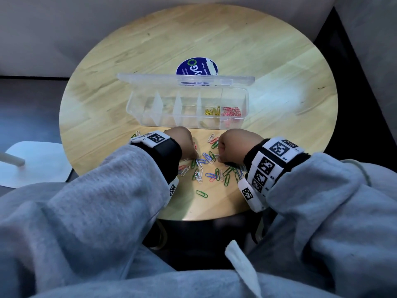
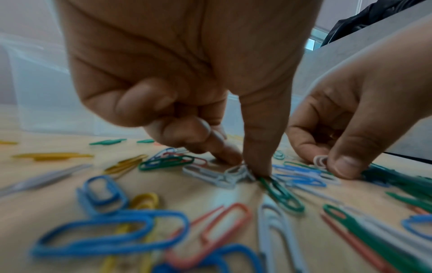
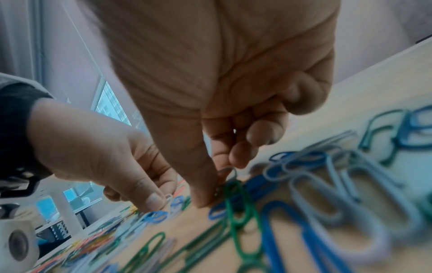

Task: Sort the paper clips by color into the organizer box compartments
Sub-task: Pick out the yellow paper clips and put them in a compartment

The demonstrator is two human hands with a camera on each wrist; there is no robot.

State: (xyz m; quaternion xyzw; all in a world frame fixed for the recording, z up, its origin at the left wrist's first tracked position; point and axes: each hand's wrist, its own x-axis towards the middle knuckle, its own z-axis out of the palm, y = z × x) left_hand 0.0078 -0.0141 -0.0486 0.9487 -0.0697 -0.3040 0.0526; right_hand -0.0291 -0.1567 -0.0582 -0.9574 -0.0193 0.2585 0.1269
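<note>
Head view: both hands work the loose coloured wire paper clips (image 1: 206, 166) at centre frame, below the clear plastic organizer box (image 1: 187, 104).

Left wrist view: left hand (image 2: 177, 77) pinches white clips (image 2: 233, 174); the tangled cluster may drag along other colours.

Right wrist view: right hand (image 3: 224, 77) pinches a grey-white clip (image 3: 225, 172); overlapping green could snag.

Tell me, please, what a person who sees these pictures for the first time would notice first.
The eye falls first on the loose pile of paper clips, green, blue, white and red, on the near part of the round wooden table. The left hand and the right hand both pick at it, each pinching a white clip. Behind them the clear organizer box stands open, with yellow clips and red clips in its two rightmost compartments.
</note>
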